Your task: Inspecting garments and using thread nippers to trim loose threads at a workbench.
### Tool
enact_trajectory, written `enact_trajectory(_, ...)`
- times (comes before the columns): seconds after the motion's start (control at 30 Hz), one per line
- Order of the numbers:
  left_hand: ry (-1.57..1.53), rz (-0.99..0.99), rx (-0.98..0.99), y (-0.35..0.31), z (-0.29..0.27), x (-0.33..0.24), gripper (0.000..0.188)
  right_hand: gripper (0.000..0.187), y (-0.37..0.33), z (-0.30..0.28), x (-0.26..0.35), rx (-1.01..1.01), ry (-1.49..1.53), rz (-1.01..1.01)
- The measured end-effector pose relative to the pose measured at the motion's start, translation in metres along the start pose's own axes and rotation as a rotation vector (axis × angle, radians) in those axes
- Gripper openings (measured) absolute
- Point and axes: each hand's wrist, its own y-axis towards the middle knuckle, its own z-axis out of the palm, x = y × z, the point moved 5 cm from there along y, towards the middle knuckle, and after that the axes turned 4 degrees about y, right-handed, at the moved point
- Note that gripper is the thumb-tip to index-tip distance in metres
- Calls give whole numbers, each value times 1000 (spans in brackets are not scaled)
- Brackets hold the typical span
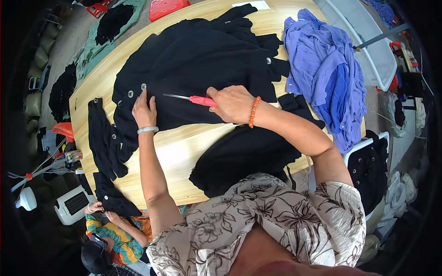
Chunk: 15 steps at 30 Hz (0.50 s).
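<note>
A black knit garment (198, 69) with round silvery buttons lies spread on the wooden table. My left hand (145, 110) rests on its left part, fingers stretched out and the fingertips at a shiny button (143, 86). Held in my right hand (232, 105) is a pink-handled tool (201, 100) with a thin, pointed metal end. That tip points left, over the black cloth, toward my left hand. Whether it is a pair of snips or a single blade I cannot make out. Another black garment (244, 156) hangs over the near edge, against me.
Purple-blue garments (322, 69) are heaped at the table's right, beside a clear plastic bin (375, 55). Black pieces (103, 142) lie along the left edge. A co-worker (117, 230) handles black cloth at the lower left. A red stool (168, 8) stands beyond the table (172, 158).
</note>
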Motion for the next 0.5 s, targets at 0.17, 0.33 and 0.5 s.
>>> enact_trajectory(0.17,-51,119,-393,-12,-33,-29,49,24,-6,10,-2,-69,58,58)
enact_trajectory(0.33,-85,348,-376,11,-32,-82,38,27,-13,12,-4,-151,42,134)
enact_trajectory(0.5,-222,51,-120,42,6,-52,23,24,-9,13,-1,-136,-15,166)
